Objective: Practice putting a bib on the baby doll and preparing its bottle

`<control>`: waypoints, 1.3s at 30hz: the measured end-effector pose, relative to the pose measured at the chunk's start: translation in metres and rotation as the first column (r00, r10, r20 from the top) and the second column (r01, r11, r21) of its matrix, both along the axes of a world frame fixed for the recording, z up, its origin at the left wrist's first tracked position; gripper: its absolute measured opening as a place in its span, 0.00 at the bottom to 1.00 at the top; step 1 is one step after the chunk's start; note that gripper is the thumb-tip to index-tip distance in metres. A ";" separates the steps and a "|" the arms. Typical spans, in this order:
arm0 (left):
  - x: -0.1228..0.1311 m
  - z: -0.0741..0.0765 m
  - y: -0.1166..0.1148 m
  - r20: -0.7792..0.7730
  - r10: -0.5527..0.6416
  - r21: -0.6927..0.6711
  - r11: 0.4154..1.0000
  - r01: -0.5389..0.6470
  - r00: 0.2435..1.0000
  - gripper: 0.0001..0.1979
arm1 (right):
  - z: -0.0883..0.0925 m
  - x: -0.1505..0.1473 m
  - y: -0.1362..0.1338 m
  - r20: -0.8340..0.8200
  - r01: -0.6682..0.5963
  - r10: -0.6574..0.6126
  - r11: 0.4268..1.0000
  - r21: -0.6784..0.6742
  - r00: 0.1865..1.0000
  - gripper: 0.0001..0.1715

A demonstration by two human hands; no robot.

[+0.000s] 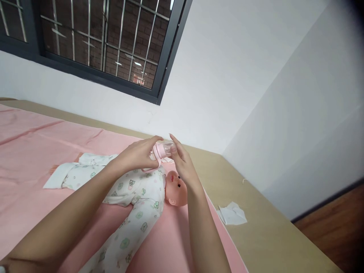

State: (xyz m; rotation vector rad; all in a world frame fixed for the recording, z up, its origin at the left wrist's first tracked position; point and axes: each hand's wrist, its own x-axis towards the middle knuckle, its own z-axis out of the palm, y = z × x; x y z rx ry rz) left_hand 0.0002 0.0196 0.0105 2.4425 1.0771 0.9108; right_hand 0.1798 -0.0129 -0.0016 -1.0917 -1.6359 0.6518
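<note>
A baby bottle (161,150) with a pink collar, a pink handle and a clear cap lies sideways in the air between my hands. My left hand (139,153) is wrapped round its body end. On the other side, my right hand (182,159) grips the clear cap with thumb and fingers. Below them a baby doll (142,189) rests on its back on a pink sheet (25,159), dressed in white printed clothes. The doll's head (176,191) is partly covered by my right forearm, and my left forearm crosses over its body.
A crumpled white cloth or tissue (232,213) lies on the wooden tabletop (256,227) to the right of the sheet. Behind the table stands a white wall (222,76) with a dark-framed, barred window (99,38). Another white piece (167,160) shows behind the bottle.
</note>
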 end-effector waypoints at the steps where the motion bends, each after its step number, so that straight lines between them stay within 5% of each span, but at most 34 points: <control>1: -0.001 0.001 -0.001 -0.003 0.008 0.006 1.000 -0.008 1.000 0.34 | 0.001 0.001 -0.001 0.017 0.010 -0.010 1.000 0.000 1.000 0.37; 5: -0.002 0.003 -0.003 0.003 0.036 0.037 0.999 -0.036 0.999 0.38 | 0.003 -0.001 -0.005 0.028 0.037 -0.038 0.999 0.028 0.999 0.38; 14: -0.008 0.008 -0.008 0.007 0.084 0.142 0.986 -0.084 0.996 0.30 | 0.005 -0.006 -0.011 -0.021 -0.049 0.050 0.997 0.062 0.999 0.35; 39: -0.009 0.008 -0.003 -0.118 0.182 0.185 0.970 -0.158 0.976 0.29 | 0.001 -0.001 -0.002 -0.020 -0.134 0.134 0.991 -0.002 0.991 0.34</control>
